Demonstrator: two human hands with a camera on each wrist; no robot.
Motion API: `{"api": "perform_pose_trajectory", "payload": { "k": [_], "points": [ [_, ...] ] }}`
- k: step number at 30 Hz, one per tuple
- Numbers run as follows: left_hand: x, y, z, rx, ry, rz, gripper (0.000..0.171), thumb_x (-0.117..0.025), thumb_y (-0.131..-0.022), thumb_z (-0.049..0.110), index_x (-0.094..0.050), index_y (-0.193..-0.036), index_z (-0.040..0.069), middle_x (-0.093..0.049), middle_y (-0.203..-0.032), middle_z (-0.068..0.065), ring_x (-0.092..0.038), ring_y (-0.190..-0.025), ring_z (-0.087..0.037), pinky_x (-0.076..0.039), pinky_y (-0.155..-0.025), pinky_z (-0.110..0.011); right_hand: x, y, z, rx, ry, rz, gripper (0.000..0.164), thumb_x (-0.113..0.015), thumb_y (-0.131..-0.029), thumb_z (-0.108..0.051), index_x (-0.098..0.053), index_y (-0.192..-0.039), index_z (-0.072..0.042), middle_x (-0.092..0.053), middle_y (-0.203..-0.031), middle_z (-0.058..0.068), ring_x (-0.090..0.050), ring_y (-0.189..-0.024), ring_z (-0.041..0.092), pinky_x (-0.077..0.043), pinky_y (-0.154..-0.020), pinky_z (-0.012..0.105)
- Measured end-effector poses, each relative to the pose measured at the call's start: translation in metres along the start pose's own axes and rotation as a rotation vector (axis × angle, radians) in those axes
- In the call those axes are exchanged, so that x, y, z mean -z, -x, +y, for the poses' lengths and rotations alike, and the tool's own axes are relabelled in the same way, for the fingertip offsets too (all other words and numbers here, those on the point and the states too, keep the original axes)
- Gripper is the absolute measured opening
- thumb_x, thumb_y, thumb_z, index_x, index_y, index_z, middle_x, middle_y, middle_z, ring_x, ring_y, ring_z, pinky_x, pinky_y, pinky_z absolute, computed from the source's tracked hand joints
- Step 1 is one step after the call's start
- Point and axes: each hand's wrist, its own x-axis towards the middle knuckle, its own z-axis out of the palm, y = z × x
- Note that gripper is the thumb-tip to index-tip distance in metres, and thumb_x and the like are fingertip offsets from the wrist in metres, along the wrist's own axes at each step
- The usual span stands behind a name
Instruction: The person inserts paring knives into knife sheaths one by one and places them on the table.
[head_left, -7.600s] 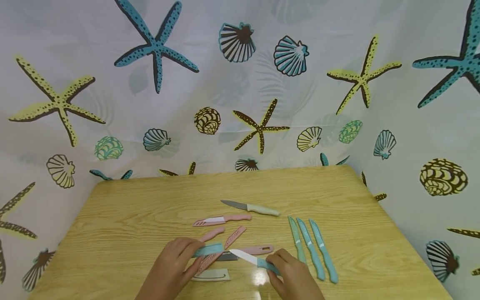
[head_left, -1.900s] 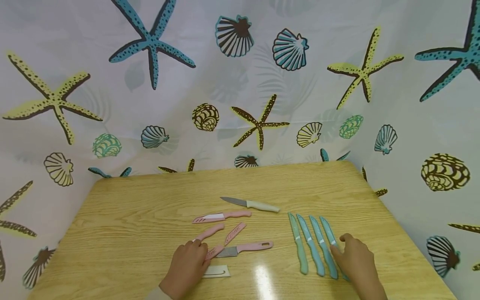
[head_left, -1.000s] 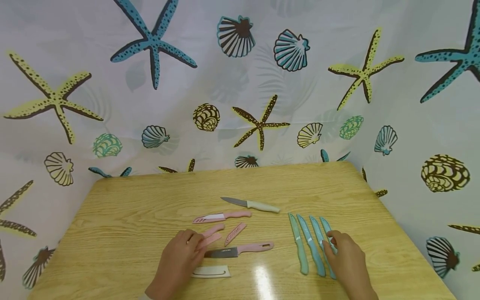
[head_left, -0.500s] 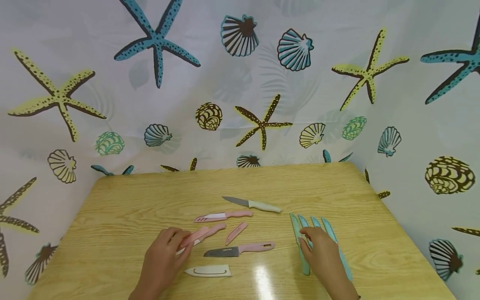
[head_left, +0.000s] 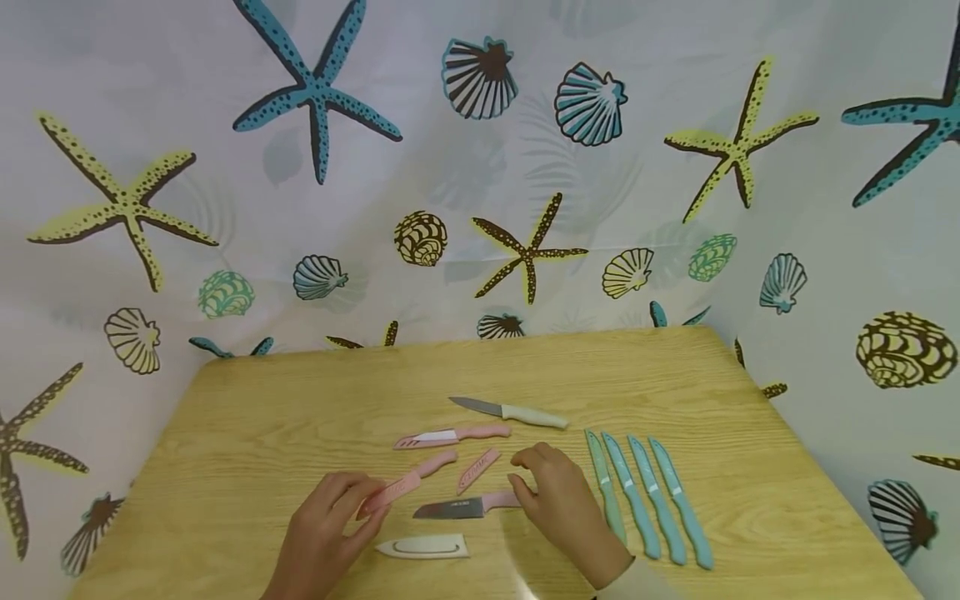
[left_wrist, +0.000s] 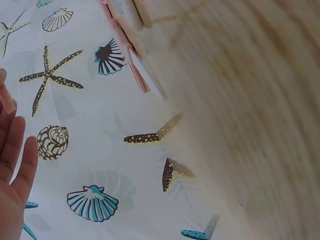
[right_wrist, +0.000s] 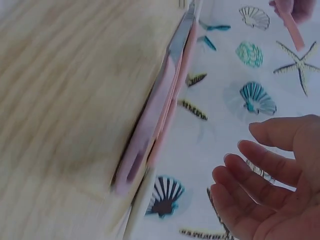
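Observation:
My left hand [head_left: 326,525] pinches a pink blade sheath [head_left: 397,490] just over the pink-handled knife [head_left: 437,462], whose blade is hidden by it. In the left wrist view, part of that hand shows at the left edge. With fingers loosely bent and nothing held, my right hand [head_left: 558,500] hovers by the handle of a dark-bladed knife [head_left: 453,508]. A second pink sheath [head_left: 477,470] lies flat between these knives. Nearest my left wrist is a white sheath [head_left: 427,547]. The right wrist view shows the right palm [right_wrist: 280,185] apart from the knives.
A sheathed pink knife [head_left: 450,436] and a bare knife with a cream handle [head_left: 532,416] lie farther back. To the right, one green knife [head_left: 606,479] and three blue knives [head_left: 633,492] form a row. The wooden table [head_left: 262,433] meets a patterned cloth behind.
A blue knife and blue sheath, held apart earlier, now lie together at the row's right end. My left hand has lifted a pink sheath off the dark blade; my right hand has moved left.

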Motion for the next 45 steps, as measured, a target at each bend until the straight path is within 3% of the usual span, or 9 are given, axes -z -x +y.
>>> {"api": "perform_pose_trajectory", "payload": {
  "k": [6,12,18,21,31,38,45],
  "points": [
    [0.003,0.001,0.001,-0.032,0.024,0.053,0.034,-0.056,-0.096,0.037,-0.072,-0.093,0.007,-0.063,-0.091,-0.002,-0.058,-0.078,-0.016,-0.049,-0.069,-0.018,-0.019,-0.011,-0.019,0.057,-0.020,-0.111,0.016,-0.076,-0.082,-0.011,-0.070,-0.093,-0.002,-0.065,-0.089,0.007,-0.063,-0.078,0.017,-0.055,-0.066,0.025],
    [0.011,0.005,-0.002,-0.016,-0.003,0.046,0.035,-0.056,-0.096,0.039,-0.073,-0.093,0.009,-0.063,-0.090,0.000,-0.059,-0.079,-0.014,-0.050,-0.068,-0.020,-0.043,-0.028,-0.032,0.126,0.001,-0.170,0.015,-0.074,-0.084,-0.013,-0.070,-0.095,-0.003,-0.064,-0.087,0.004,-0.059,-0.075,0.013,-0.051,-0.065,0.018],
    [0.014,0.008,-0.003,-0.010,-0.011,0.030,0.035,-0.055,-0.096,0.040,-0.073,-0.092,0.010,-0.062,-0.090,0.002,-0.058,-0.079,-0.012,-0.049,-0.067,-0.020,-0.064,-0.044,-0.042,0.190,0.030,-0.207,0.017,-0.076,-0.081,-0.010,-0.071,-0.096,-0.005,-0.063,-0.090,0.002,-0.058,-0.081,0.013,-0.050,-0.073,0.020],
    [0.014,0.009,-0.004,-0.010,-0.009,0.031,0.034,-0.056,-0.095,0.040,-0.073,-0.092,0.011,-0.062,-0.090,0.003,-0.058,-0.079,-0.011,-0.049,-0.067,-0.019,-0.069,-0.049,-0.045,0.204,0.046,-0.226,0.015,-0.075,-0.081,-0.008,-0.071,-0.096,-0.006,-0.063,-0.091,0.001,-0.059,-0.085,0.014,-0.050,-0.077,0.021],
    [0.012,0.013,-0.006,-0.032,0.001,0.043,0.033,-0.056,-0.096,0.038,-0.073,-0.090,0.009,-0.063,-0.090,0.001,-0.058,-0.077,-0.013,-0.049,-0.068,-0.018,-0.082,-0.064,-0.055,0.267,0.281,-0.318,0.014,-0.073,-0.083,-0.014,-0.071,-0.097,-0.013,-0.062,-0.096,0.001,-0.057,-0.087,0.016,-0.050,-0.079,0.024],
    [0.013,0.012,-0.005,-0.027,-0.008,0.023,0.034,-0.054,-0.097,0.039,-0.073,-0.091,0.011,-0.063,-0.091,0.003,-0.058,-0.077,-0.011,-0.049,-0.068,-0.017,-0.085,-0.068,-0.057,0.299,0.288,-0.332,0.015,-0.074,-0.084,-0.021,-0.070,-0.097,-0.015,-0.060,-0.089,-0.001,-0.054,-0.081,0.013,-0.048,-0.079,0.024],
    [0.010,0.011,-0.004,-0.043,0.022,0.011,0.034,-0.055,-0.097,0.039,-0.073,-0.094,0.010,-0.063,-0.093,0.003,-0.058,-0.079,-0.011,-0.049,-0.071,-0.016,-0.088,-0.068,-0.055,0.312,0.306,-0.355,0.012,-0.072,-0.087,-0.026,-0.072,-0.098,-0.023,-0.061,-0.091,-0.005,-0.055,-0.085,0.009,-0.047,-0.082,0.021]
  ]
}}
